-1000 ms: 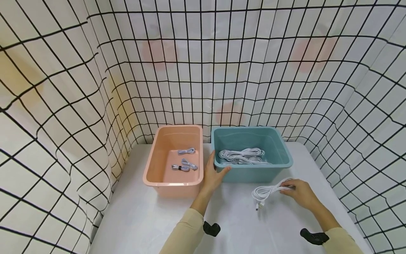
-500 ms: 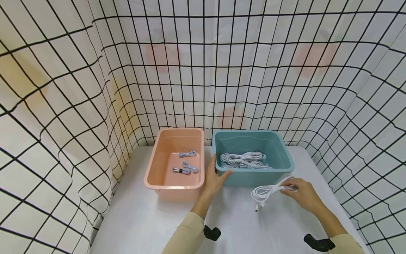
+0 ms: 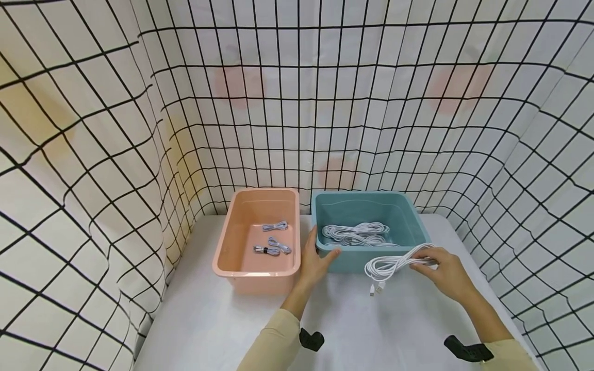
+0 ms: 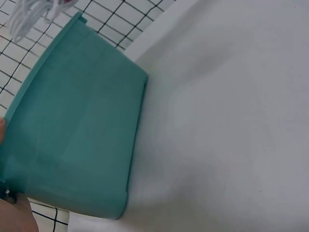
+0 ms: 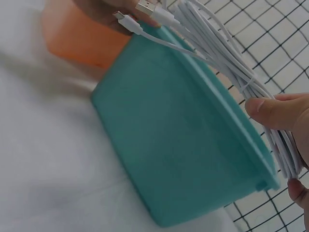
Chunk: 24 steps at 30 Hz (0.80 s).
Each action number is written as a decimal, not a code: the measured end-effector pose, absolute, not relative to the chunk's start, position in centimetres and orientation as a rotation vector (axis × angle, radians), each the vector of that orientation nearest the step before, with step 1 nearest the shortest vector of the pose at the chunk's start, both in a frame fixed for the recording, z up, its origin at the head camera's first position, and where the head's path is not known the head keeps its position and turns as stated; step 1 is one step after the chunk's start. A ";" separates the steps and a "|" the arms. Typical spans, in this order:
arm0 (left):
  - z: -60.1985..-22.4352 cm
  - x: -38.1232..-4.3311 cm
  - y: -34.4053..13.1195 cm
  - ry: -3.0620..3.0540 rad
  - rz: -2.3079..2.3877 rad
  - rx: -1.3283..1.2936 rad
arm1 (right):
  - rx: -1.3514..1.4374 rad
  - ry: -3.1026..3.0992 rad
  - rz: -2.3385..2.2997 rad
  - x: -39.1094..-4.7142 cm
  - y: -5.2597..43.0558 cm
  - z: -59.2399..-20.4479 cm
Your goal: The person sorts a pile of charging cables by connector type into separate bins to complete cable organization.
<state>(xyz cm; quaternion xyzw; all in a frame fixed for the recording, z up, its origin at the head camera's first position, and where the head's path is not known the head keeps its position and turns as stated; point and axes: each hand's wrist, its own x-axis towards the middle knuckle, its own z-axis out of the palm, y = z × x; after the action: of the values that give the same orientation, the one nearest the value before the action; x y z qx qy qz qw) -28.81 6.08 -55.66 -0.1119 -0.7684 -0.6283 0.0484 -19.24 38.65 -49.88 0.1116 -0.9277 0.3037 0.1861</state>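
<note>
My right hand (image 3: 441,268) pinches a coiled white USB cable (image 3: 387,265) at one end, in front of the teal bin's near rim. Two plugs (image 5: 145,14) dangle from the coil's other end, one of them a USB-A plug. My left hand (image 3: 315,260) grips the near left corner of the teal bin (image 3: 371,257), thumb along the front and fingers on the left side. Inside that bin lie several white cable coils (image 3: 357,233). In the left wrist view only bits of the left hand (image 4: 14,215) show at the edge.
A peach bin (image 3: 260,273) stands just left of the teal one, holding 3 small bundled cables (image 3: 278,245). Both bins sit on a white table (image 3: 195,319). A black grid net (image 3: 315,98) encloses the back and sides.
My right hand has lifted the coiled USB cable upward, from the table in front to the height of the teal bin's rim. The left hand stays at the bin's corner.
</note>
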 end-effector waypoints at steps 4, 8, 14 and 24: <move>-55.8 -28.9 6.2 -2.355 -1.883 -0.347 | 0.302 -2.593 0.863 -20.0 38.2 -48.8; -55.7 -28.8 6.2 -2.391 -1.854 -0.312 | 0.271 -2.581 0.873 -21.1 37.7 -48.2; -55.7 -28.8 6.1 -2.411 -1.816 -0.305 | 0.205 -2.575 0.904 -22.7 36.3 -47.9; -55.6 -28.8 6.2 -2.425 -1.767 -0.324 | 0.122 -2.520 0.934 -25.4 34.0 -46.9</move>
<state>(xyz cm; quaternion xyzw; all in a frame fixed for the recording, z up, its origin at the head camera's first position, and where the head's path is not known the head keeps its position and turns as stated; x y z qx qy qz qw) -28.81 6.16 -55.65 -0.1070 -0.8020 -0.5844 0.0616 -25.42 34.00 -46.92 0.0443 -0.9130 0.3384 0.2236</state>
